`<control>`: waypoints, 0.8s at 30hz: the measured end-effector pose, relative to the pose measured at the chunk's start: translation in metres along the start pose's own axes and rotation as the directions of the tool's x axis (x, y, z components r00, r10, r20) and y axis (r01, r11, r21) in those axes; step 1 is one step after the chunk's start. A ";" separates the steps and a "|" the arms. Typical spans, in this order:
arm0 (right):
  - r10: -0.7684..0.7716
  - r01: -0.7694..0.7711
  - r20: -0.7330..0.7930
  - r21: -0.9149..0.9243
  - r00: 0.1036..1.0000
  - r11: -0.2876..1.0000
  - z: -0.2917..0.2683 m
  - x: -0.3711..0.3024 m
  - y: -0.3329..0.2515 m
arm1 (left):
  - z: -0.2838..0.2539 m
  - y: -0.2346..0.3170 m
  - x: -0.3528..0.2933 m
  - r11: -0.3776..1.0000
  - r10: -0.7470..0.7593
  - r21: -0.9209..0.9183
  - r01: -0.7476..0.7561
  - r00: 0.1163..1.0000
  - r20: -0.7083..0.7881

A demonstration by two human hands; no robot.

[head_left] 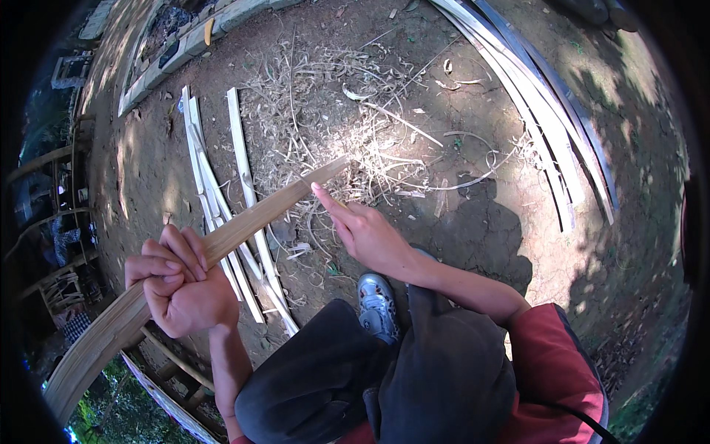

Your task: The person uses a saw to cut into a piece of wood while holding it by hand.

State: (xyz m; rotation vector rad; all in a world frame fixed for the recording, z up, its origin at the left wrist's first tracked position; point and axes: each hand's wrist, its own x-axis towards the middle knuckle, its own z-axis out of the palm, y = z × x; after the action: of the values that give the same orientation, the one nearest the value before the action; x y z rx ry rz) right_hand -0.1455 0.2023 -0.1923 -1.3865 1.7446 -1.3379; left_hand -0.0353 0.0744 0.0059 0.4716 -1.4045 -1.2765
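Observation:
My left hand (pixel 185 285) is wrapped round a long, flat bamboo strip (pixel 255 216), which slants from the lower left up to the middle of the view. The strip's far end lies over the pile of shavings. Beside that far part is my right hand (pixel 373 240), its index finger stretched out with the tip at the strip's edge. The other fingers of this hand are curled in. A thin, yellowish edge shows by them, but what they hold is mostly hidden.
Curled shavings (pixel 384 159) litter the dirt ground. Several pale strips (pixel 240 148) lie to the left, and a bundle of longer strips (pixel 543 111) lies at the right. A low stone border (pixel 174 63) runs along the far left. My shoe (pixel 377 307) stands near the shavings.

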 end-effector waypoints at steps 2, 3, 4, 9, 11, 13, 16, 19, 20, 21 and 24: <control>0.089 -0.089 -0.021 -0.027 0.996 0.996 0.014 -0.003 0.033 | 0.002 -0.003 0.000 1.000 -0.002 0.020 0.003 1.000 -0.020; 0.106 -0.106 -0.003 -0.004 0.994 0.994 0.011 -0.002 0.032 | 0.002 -0.003 0.001 0.999 0.000 0.032 0.001 1.000 -0.029; 0.122 -0.123 0.014 0.019 0.992 0.992 0.008 -0.002 0.032 | 0.000 -0.003 0.001 1.000 -0.012 0.024 0.013 0.999 -0.030; 0.090 -0.095 0.060 0.092 0.994 0.991 -0.001 0.010 0.005 | -0.009 0.001 0.007 1.000 -0.003 -0.001 0.003 1.000 -0.008; 0.049 -0.053 0.053 0.076 0.997 0.996 -0.005 0.001 -0.018 | -0.012 -0.006 0.004 1.000 0.015 -0.025 -0.014 0.999 0.033; -0.002 -0.001 0.050 0.049 0.999 0.999 -0.006 -0.004 -0.021 | -0.012 -0.007 0.004 0.999 0.017 -0.033 -0.016 1.000 0.026; 0.092 -0.092 -0.005 -0.084 0.996 0.992 0.005 -0.003 0.046 | -0.008 -0.005 0.008 0.999 -0.004 -0.047 0.003 1.000 -0.022; 0.190 -0.191 0.071 0.003 0.979 0.982 0.004 -0.005 0.043 | -0.018 -0.001 0.008 0.998 -0.047 -0.046 0.046 0.998 -0.029; 0.151 -0.151 0.038 0.016 0.988 0.988 0.005 -0.006 0.044 | -0.017 -0.002 0.008 0.999 -0.041 -0.022 0.040 0.998 -0.049; 0.122 -0.121 -0.002 0.040 0.993 0.992 0.006 -0.009 0.038 | -0.012 -0.004 0.011 1.000 -0.017 0.000 0.017 0.998 -0.067; 0.163 -0.167 0.061 0.068 0.985 0.984 0.003 -0.013 0.021 | -0.007 -0.005 0.011 1.000 -0.005 0.012 0.005 0.999 -0.044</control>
State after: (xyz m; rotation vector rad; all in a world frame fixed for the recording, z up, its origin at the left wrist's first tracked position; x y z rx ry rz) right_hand -0.1469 0.2125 -0.2149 -1.2004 1.7166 -1.2492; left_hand -0.0341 0.0605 0.0055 0.5087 -1.3759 -1.2554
